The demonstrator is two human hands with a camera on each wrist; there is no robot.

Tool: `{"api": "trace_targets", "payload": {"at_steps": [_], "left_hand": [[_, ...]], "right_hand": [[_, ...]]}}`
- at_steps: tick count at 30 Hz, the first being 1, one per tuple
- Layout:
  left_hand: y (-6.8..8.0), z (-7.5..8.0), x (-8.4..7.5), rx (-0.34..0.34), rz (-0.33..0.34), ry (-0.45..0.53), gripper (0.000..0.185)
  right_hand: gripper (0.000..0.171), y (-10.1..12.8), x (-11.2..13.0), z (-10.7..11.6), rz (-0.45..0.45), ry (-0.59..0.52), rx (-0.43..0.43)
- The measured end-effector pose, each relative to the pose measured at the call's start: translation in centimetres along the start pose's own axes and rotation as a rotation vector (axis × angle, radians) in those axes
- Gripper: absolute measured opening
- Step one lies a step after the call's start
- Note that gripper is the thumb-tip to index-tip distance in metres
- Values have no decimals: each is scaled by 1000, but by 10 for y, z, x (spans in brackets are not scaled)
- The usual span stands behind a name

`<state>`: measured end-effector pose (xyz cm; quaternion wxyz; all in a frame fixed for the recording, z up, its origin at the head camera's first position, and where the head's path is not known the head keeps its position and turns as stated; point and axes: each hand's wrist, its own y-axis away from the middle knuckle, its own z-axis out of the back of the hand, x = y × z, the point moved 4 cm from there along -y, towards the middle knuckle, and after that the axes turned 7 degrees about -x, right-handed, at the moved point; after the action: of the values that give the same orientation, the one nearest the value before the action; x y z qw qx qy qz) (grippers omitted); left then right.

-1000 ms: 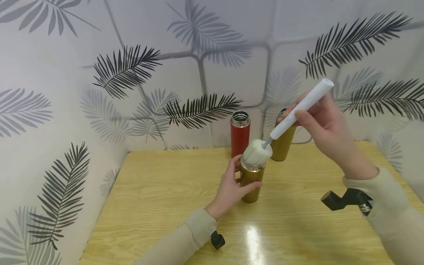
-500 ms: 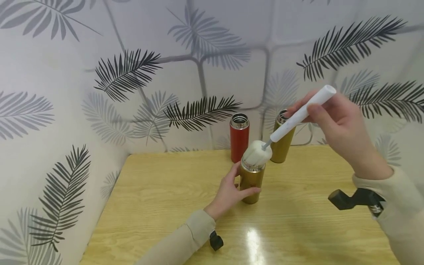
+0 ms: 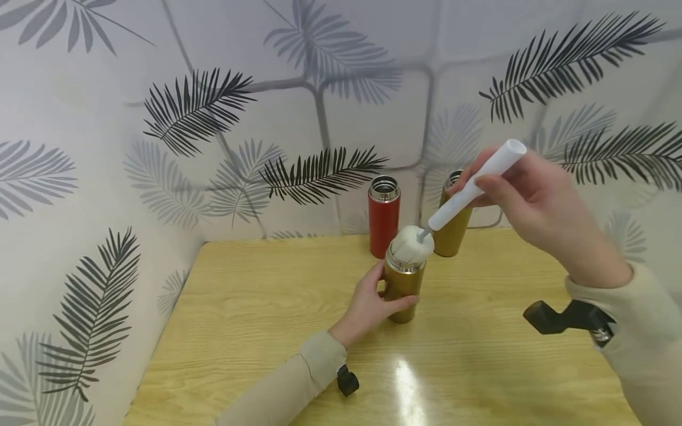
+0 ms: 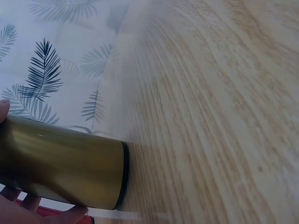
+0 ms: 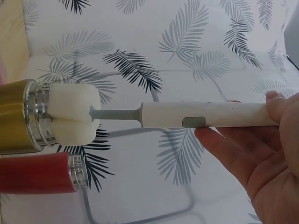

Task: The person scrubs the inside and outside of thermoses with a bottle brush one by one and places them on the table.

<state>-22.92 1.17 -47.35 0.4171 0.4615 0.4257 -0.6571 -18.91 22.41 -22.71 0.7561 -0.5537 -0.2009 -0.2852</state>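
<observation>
My left hand (image 3: 370,305) grips a gold thermos bottle (image 3: 403,287) round its body, thumb in front and fingers behind; the bottle stands on the table. In my right hand (image 3: 538,204) is the white handle of a sponge bottle brush (image 5: 163,115), pinched between thumb and fingers and slanting down to the left. The brush's pale sponge head (image 3: 412,244) sits partly in the bottle's mouth, its upper part bulging above the steel rim. In the left wrist view the gold bottle's lower end (image 4: 70,163) shows; the sponge is out of that view.
A red thermos bottle (image 3: 383,219) without a lid stands behind the held bottle. Right of it is a second gold bottle (image 3: 452,234), partly hidden by my right hand and the brush. The wooden table (image 3: 277,296) meets a leaf-patterned wall (image 3: 240,118) at the back.
My right hand and the brush handle shift right, then slightly back left. The sponge head stays at the bottle's mouth, and my left hand keeps its hold. The view itself shifts a little.
</observation>
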Motion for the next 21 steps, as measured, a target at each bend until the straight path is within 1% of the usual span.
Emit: {"api": "trace_targets", "payload": {"at_steps": [4, 7, 10, 13, 16, 21], "left_hand": [[-2, -1, -2, 0, 8, 2, 72], [-3, 0, -4, -11, 20, 6, 70], [-4, 0, -6, -26, 27, 8, 69], [-5, 0, -7, -37, 35, 13, 68], [-4, 0, -8, -58, 42, 18, 68], [-5, 3, -10, -110, 27, 3, 73]], "right_hand": [[16, 1, 1, -5, 87, 51, 33], [27, 1, -1, -12, 177, 87, 44], [35, 2, -4, -18, 223, 139, 51], [40, 3, -7, -20, 232, 153, 44], [37, 5, -8, -19, 220, 135, 36], [37, 9, -12, -16, 204, 106, 14]]}}
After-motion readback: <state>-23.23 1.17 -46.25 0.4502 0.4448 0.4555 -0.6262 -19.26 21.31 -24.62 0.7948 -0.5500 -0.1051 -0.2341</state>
